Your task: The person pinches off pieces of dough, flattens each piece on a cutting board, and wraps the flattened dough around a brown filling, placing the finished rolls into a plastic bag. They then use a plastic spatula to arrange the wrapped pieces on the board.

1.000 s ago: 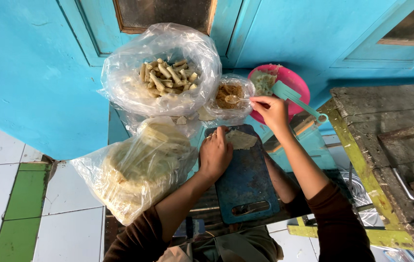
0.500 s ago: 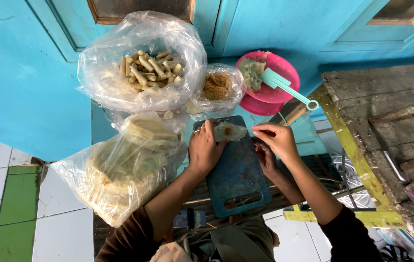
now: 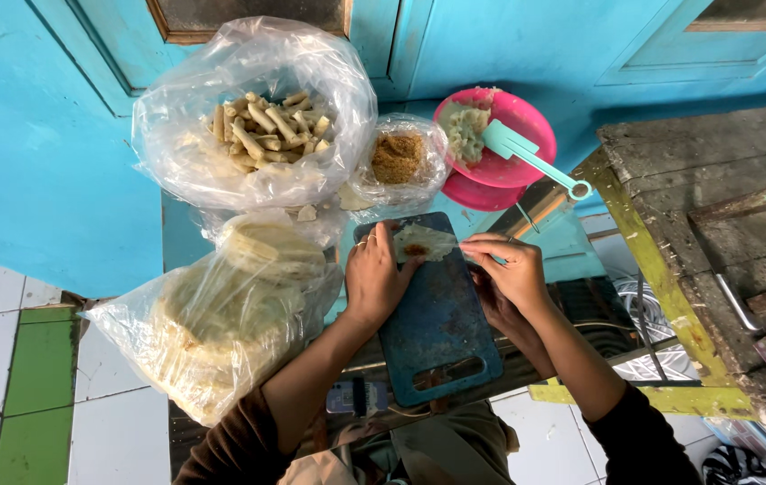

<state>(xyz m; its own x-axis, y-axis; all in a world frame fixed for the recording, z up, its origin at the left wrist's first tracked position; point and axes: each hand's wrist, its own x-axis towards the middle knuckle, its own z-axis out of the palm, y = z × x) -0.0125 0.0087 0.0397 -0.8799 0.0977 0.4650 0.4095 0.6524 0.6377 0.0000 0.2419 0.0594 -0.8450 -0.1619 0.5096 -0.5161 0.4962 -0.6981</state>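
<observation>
Head view, looking down. A thin pale wrapper sheet (image 3: pixel 425 241) lies flat at the 12 o'clock end of a blue cutting board (image 3: pixel 437 332), whose handle slot sits at 6 o'clock, nearest the person. The left hand (image 3: pixel 374 280) rests palm down at the board's 9 o'clock edge, its fingers (image 3: pixel 381 242) extended and close together, the tips touching the sheet's left edge; it clamps nothing. The right hand (image 3: pixel 510 269) lies at the board's 3 o'clock side, its fingers (image 3: pixel 482 244) drawn together in a pinch at the sheet's right edge; whether they actually grip the edge cannot be told.

At 12 o'clock from the board sits a small clear bag of brown crumbly filling (image 3: pixel 398 159). At 11 o'clock, a large clear bag of pale rolled sticks (image 3: pixel 257 126). At 9 o'clock, just beside the left forearm, a clear bag holding a stack of round flat wrappers (image 3: pixel 221 314). At 1 o'clock, a pink bowl (image 3: pixel 527 121) holds pale paste and a turquoise utensil (image 3: pixel 536 162), its handle pointing toward 4 o'clock. A weathered wooden bench (image 3: pixel 715 207) stands at 3 o'clock.
</observation>
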